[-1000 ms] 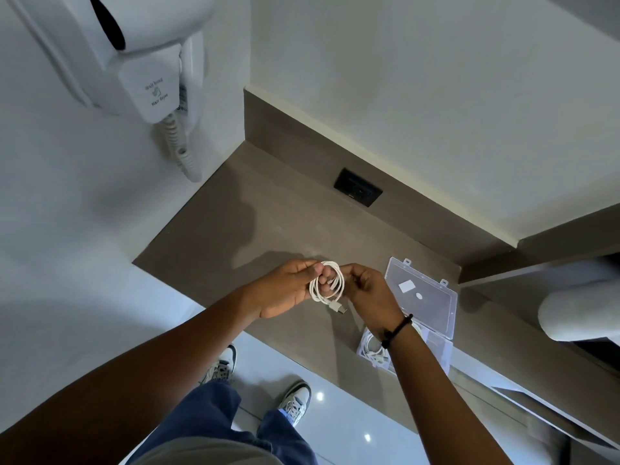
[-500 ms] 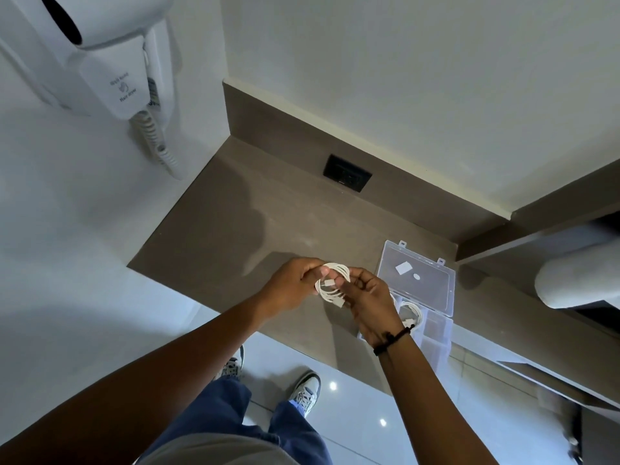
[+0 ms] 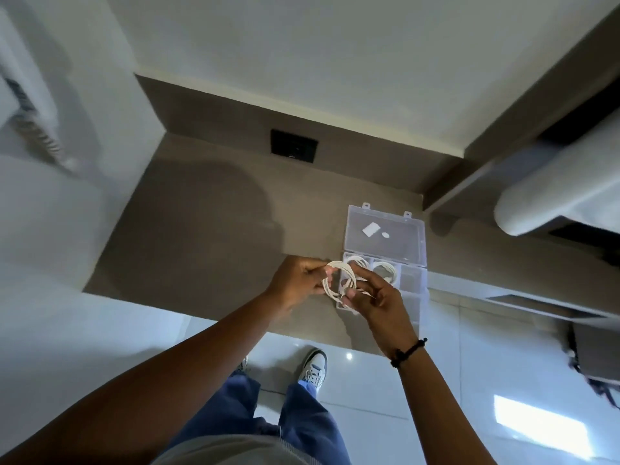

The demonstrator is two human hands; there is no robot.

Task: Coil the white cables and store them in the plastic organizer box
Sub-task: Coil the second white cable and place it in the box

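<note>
A coiled white cable (image 3: 339, 278) hangs between both hands just above the brown counter (image 3: 208, 229). My left hand (image 3: 298, 280) pinches the coil's left side. My right hand (image 3: 372, 297) pinches its lower right side, over the left edge of the clear plastic organizer box (image 3: 414, 286). The box lies open, its lid (image 3: 385, 236) folded back flat. Two more coiled white cables (image 3: 385, 270) rest in its far compartments. The box's near left compartments are hidden by my right hand.
A black wall socket (image 3: 294, 146) sits in the counter's back panel. A white wall-mounted dryer with a spiral cord (image 3: 37, 129) hangs at the far left. A white rolled cloth (image 3: 557, 193) lies on a shelf at the right. My shoes (image 3: 313, 369) stand on glossy floor tiles.
Both hands have carried the coiled cable rightward to the box's left edge. The view has shifted, so the box now shows its compartments with cables inside.
</note>
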